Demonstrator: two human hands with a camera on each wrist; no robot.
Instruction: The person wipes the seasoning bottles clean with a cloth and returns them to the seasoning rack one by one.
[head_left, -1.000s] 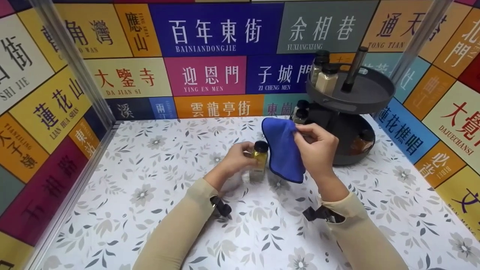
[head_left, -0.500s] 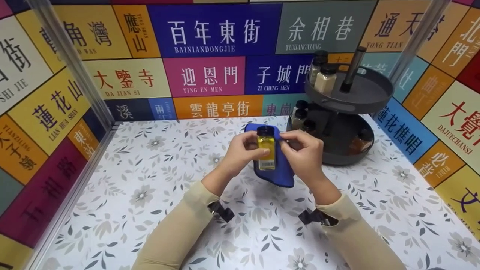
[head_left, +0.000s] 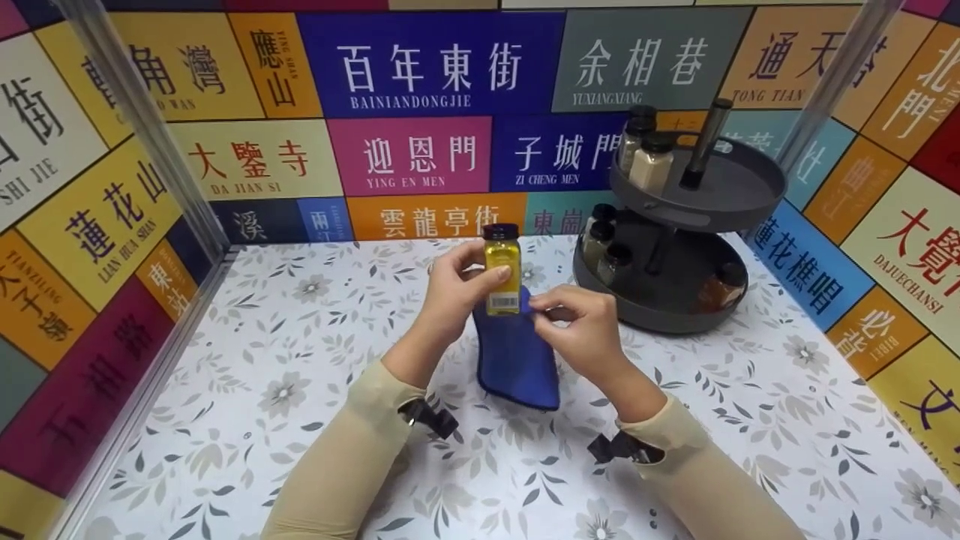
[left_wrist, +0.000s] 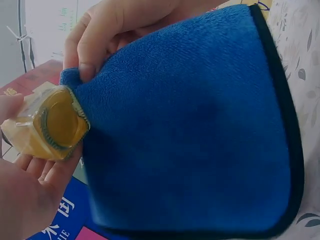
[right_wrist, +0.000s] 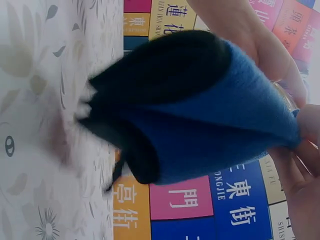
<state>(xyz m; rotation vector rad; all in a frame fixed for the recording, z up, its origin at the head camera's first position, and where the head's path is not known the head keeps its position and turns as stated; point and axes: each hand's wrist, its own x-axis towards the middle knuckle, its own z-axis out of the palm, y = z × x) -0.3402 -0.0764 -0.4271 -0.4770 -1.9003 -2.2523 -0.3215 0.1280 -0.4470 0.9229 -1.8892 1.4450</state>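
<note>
Black-capped bottle of yellow liquid [head_left: 503,256] is gripped upright in our left hand [head_left: 456,289] while our right hand [head_left: 582,324] pinches our dark-edged blue cloth [head_left: 517,361].

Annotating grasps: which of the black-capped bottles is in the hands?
The yellow-filled bottle, gripped by the left hand and held up off the table. The other bottles in view sit on the dark two-tier rack, untouched by either hand.
</note>
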